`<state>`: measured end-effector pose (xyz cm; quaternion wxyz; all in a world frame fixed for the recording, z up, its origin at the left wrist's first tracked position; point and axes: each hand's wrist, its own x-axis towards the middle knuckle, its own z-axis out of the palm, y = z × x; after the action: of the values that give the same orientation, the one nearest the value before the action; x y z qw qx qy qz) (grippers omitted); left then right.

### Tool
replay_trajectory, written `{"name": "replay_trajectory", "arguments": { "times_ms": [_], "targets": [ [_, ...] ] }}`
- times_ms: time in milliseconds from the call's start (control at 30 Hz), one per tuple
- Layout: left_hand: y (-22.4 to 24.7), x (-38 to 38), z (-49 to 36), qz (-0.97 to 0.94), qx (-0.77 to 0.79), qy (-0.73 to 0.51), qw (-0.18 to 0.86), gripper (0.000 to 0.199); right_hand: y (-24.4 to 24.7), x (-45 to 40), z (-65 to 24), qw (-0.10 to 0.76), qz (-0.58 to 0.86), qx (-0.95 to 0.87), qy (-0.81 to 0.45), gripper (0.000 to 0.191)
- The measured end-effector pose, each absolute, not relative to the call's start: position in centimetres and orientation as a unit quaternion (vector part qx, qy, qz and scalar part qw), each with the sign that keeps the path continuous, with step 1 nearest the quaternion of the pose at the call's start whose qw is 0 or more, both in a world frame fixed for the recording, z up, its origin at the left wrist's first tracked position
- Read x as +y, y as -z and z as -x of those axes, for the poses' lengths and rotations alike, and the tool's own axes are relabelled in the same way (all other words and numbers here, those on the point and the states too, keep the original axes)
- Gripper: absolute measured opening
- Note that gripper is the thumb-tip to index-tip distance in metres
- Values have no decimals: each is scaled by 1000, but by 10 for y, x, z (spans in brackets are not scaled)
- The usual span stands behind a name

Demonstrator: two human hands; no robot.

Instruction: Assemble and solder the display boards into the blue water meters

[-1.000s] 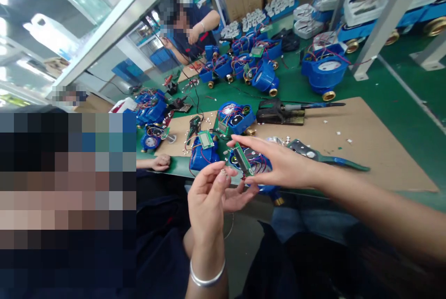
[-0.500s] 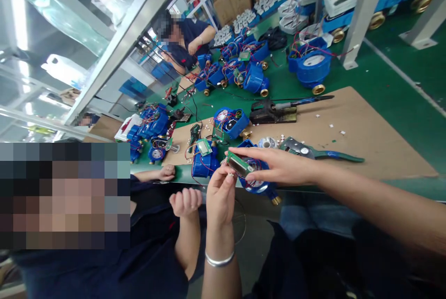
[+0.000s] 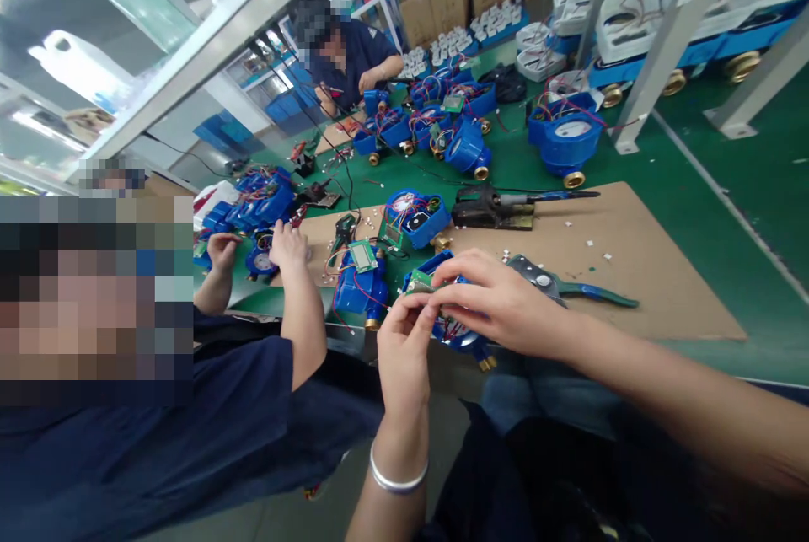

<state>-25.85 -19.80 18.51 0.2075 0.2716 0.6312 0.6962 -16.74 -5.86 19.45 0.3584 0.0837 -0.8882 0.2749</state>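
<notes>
A green circuit board (image 3: 418, 281) is held up over the front edge of the bench, mostly covered by fingers. My left hand (image 3: 408, 344), with a silver bangle on its wrist, pinches the board's near side between thumb and fingers. My right hand (image 3: 496, 299) is closed on the same board from the right, its fingertips meeting my left thumb. Whatever lies between the fingertips is hidden. Just behind and below my hands is a blue water meter (image 3: 464, 338) with wires and brass ends, partly covered.
Crimping pliers (image 3: 547, 279) and a black soldering iron stand (image 3: 493, 209) lie on a brown board (image 3: 670, 272). Another open blue meter (image 3: 417, 217) and a meter with a display board (image 3: 361, 285) stand left. A co-worker's hands (image 3: 291, 245) work at left; another person (image 3: 354, 61) sits opposite.
My right hand has turned from spanning the circuit board to pinching at its near edge, against my left fingers. The co-worker at left has reached forward to the meters.
</notes>
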Motion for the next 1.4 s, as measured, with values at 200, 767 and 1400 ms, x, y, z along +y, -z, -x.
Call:
{"name": "replay_trajectory", "arguments": {
  "times_ms": [200, 767, 1400],
  "targets": [
    [-183, -198, 254, -288, 641, -680, 209, 10, -193, -61, 165, 355, -73, -907, -215, 19],
    [-175, -197, 252, -261, 592, -737, 194, 71, -191, -64, 157, 371, 69, -778, -502, 6],
    [-147, -218, 255, -600, 615, -470, -203, 32, -161, -69, 141, 252, 81, -590, -763, 11]
  ]
}}
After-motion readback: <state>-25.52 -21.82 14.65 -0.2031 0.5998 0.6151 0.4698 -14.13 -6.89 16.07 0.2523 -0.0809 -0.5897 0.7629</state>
